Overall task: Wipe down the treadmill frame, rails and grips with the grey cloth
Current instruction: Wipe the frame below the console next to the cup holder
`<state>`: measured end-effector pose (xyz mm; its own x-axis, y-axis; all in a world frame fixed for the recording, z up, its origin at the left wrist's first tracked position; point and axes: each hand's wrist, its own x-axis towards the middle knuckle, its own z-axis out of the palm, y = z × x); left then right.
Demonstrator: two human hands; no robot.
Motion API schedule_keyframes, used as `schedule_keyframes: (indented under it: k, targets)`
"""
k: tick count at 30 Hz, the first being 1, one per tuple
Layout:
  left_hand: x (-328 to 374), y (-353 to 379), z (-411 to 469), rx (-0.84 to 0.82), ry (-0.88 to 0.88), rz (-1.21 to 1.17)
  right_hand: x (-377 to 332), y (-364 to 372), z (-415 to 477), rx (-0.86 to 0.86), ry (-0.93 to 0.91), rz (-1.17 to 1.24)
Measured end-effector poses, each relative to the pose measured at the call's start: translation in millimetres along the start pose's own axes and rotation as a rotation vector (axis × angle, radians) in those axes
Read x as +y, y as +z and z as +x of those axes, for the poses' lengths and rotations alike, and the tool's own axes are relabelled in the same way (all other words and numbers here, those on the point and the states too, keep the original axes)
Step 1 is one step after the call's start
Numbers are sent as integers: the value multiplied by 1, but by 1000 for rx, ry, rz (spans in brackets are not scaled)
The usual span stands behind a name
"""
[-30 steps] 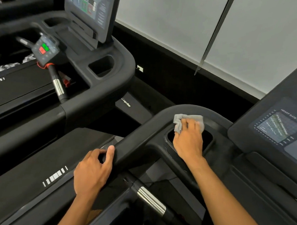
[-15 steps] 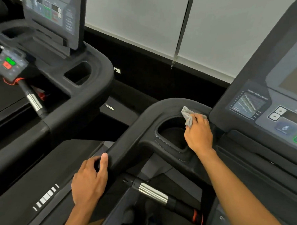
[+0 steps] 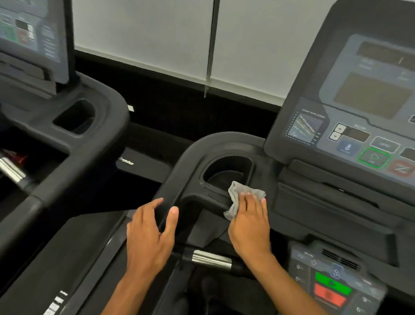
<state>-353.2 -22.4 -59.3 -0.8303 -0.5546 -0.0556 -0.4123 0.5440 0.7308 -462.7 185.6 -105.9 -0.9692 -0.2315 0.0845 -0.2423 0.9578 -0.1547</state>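
Note:
My right hand [image 3: 250, 222] presses the crumpled grey cloth [image 3: 238, 196] flat against the black treadmill frame [image 3: 192, 161], at the near rim of the cup holder [image 3: 227, 170]. The cloth's lower end hangs over the frame's edge. My left hand [image 3: 150, 235] rests on the left side rail [image 3: 166, 203], fingers spread and thumb lifted, holding nothing. A chrome-banded grip [image 3: 211, 258] runs crosswise below both hands. The console [image 3: 361, 97] with its display rises at the right.
A second treadmill [image 3: 83, 137] stands to the left, with its own console, cup holder and chrome grip. A dark gap separates the two machines. A small control pad with green and red buttons [image 3: 331, 291] sits at the lower right. A white wall lies beyond.
My right hand has slid the cloth from the far rim of the cup holder to its near edge. My left hand has loosened its grasp on the rail and opened. The view has shifted right.

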Motion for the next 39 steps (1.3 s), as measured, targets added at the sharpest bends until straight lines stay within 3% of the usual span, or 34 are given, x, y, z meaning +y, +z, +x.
schedule_keyframes:
  k: [4,8,12,15,19,22,25,27,29,31,35,39]
  targets:
    - [8,4,-5,-52,45,-124,-24,-11,-18,-99,-63,182]
    - [17,1,-2,-179,28,-382,-49,-66,-22,-447,78,715]
    - [24,-12,15,-560,-132,-916,-58,-97,-20,-726,131,1258]
    - [29,-12,16,-867,-295,-1107,-54,-108,-15,-675,88,1239]
    - [53,-2,16,-836,-392,-962,-34,-103,-3,-376,55,982]
    - [65,-6,43,-593,-389,-799,-5,-92,4,-193,156,771]
    - [75,-8,74,-235,-139,-431,29,-77,4,-308,157,276]
    - [68,4,91,-109,143,-39,44,-66,0,-431,156,140]
    - [47,31,100,-156,407,398,48,-57,-6,-484,124,100]
    - [21,70,94,-224,531,669,49,-52,-9,-477,107,84]
    - [28,121,35,-232,518,655,48,-46,-8,-448,105,50]
    - [56,160,-5,-392,688,585,53,-45,-4,-402,105,69]
